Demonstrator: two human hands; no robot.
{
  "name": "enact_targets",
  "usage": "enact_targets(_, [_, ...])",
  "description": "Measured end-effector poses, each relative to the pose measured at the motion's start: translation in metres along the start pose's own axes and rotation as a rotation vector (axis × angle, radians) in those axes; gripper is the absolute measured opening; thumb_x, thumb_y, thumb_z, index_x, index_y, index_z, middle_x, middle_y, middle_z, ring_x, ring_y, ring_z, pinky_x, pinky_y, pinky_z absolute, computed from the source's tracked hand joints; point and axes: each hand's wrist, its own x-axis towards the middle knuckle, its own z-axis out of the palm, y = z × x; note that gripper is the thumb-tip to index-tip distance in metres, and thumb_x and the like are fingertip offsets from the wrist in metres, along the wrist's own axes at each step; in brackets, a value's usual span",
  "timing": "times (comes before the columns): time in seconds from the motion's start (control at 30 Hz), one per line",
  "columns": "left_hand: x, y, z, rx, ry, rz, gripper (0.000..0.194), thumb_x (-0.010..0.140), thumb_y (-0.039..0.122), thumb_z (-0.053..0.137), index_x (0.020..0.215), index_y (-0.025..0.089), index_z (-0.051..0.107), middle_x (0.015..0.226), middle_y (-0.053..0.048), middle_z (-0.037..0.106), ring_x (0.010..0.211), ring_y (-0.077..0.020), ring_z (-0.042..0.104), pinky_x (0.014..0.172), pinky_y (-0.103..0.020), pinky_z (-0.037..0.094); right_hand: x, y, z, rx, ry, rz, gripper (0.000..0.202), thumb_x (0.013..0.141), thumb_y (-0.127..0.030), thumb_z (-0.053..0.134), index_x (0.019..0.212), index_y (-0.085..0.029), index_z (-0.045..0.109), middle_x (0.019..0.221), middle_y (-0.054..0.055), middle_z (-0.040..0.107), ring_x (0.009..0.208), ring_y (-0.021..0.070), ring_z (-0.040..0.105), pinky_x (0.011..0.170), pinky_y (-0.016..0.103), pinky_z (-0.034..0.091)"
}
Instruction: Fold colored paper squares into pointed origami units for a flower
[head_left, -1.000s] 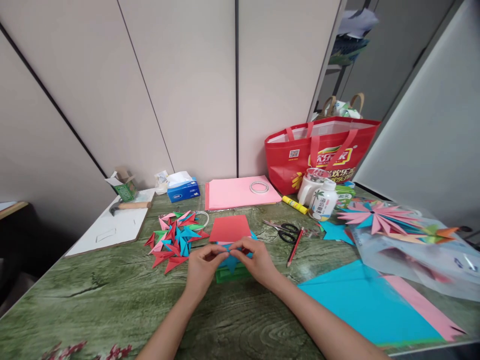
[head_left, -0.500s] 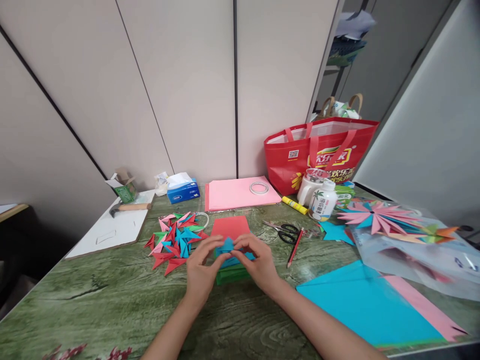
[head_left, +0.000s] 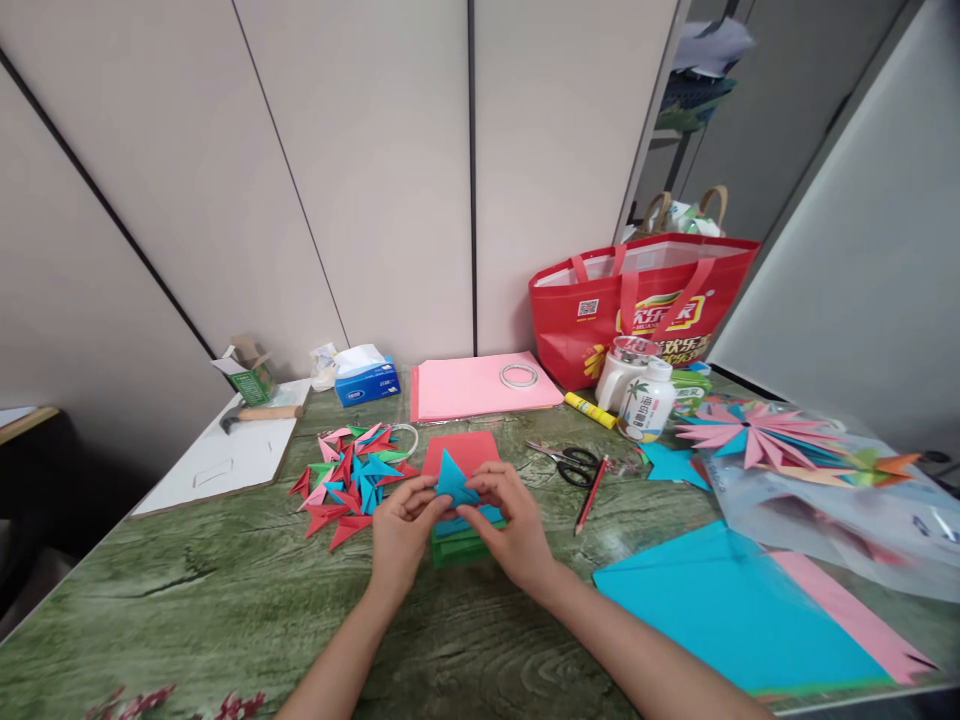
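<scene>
A small blue folded paper (head_left: 453, 480) with a pointed top is held up between my two hands. My left hand (head_left: 405, 525) pinches its left side between thumb and fingers. On its right side, my right hand (head_left: 514, 520) is closed on the paper too. Beneath the hands lie stacked paper sheets: a red sheet (head_left: 459, 450) at the back, blue below it and a green sheet (head_left: 461, 548) in front, partly covered by the hands. A pile of folded paper pieces (head_left: 352, 485) in red, pink, blue and green lies left of my left hand.
Right of the hands lie scissors (head_left: 574, 464), a red pencil (head_left: 591, 496) and a yellow glue stick (head_left: 590, 410). Behind stand a white bottle (head_left: 646, 402) and a red bag (head_left: 574, 325). Large blue paper (head_left: 727, 610) covers the front right. A hammer (head_left: 262, 413) rests on a white board at left.
The blue folded paper has tilted up in my hands, so its pointed face now shows larger. Both hands have shifted slightly while keeping hold of it.
</scene>
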Motion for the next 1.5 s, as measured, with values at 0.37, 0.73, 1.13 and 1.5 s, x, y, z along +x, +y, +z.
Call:
enact_targets(0.37, [0.002,-0.001,-0.002,0.015,-0.117,-0.088,0.02,0.053,0.025,0.074,0.068,0.013,0.067,0.064,-0.002,0.07,0.056,-0.0172,0.064,0.058,-0.03,0.055,0.005,0.01,0.002,0.208,-0.084,0.315,0.013,0.066,-0.029,0.064,0.072,-0.018,0.061,0.068,0.002,0.062,0.061,0.0144,0.055,0.056,0.025,0.046])
enact_targets(0.73, [-0.001,-0.006,-0.004,0.068,-0.208,-0.005,0.015,0.062,0.026,0.069,0.07,0.013,0.067,0.064,-0.001,0.067,0.058,-0.0168,0.062,0.055,-0.027,0.053,0.006,0.013,0.004,0.383,-0.078,0.476,0.024,0.053,-0.033,0.073,0.064,-0.016,0.059,0.049,-0.004,0.056,0.043,0.0091,0.049,0.04,0.021,0.041])
enact_targets(1.13, [0.001,-0.006,-0.003,-0.056,-0.168,-0.063,0.018,0.062,0.025,0.069,0.06,0.015,0.053,0.06,0.002,0.063,0.053,-0.0159,0.063,0.054,-0.029,0.053,0.009,0.024,0.001,0.31,-0.185,0.472,0.025,0.061,-0.04,0.066,0.066,-0.017,0.057,0.049,-0.005,0.054,0.042,0.0087,0.047,0.044,0.023,0.041])
enact_targets(1.5, [0.006,0.003,-0.006,0.152,-0.249,-0.131,0.023,0.061,0.03,0.068,0.073,0.013,0.059,0.064,-0.002,0.063,0.053,-0.0153,0.062,0.044,-0.023,0.049,0.009,0.026,0.001,0.342,-0.238,0.514,0.027,0.063,-0.041,0.062,0.074,-0.016,0.056,0.059,-0.003,0.058,0.053,0.0114,0.055,0.046,0.023,0.044])
